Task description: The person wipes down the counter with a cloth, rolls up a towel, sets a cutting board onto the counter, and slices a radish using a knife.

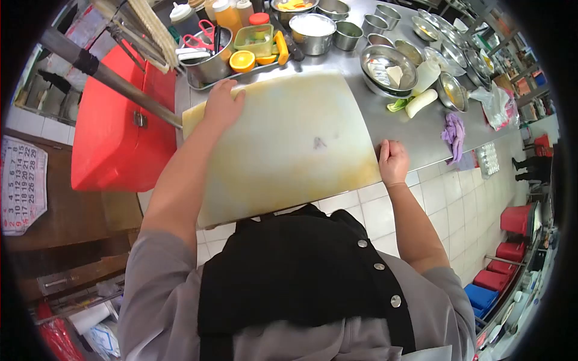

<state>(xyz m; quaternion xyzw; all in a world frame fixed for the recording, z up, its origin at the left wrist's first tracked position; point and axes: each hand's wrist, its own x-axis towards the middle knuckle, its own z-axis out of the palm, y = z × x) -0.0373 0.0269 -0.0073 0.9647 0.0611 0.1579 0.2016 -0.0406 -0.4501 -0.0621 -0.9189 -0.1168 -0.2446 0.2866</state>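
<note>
Whitish board [283, 144] lies under left grip [224, 103], apparently beside right grip [394, 161].

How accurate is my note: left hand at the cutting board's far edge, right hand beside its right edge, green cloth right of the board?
One slip: the head view shows the cloth as purple, not green. The rest stands: the left hand is at the far edge of the cutting board, the right hand beside its right edge, the cloth farther right.

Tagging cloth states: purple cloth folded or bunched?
Bunched: the purple cloth lies in irregular creased ridges by the counter's near edge, with no flat, squared layers showing.
</note>
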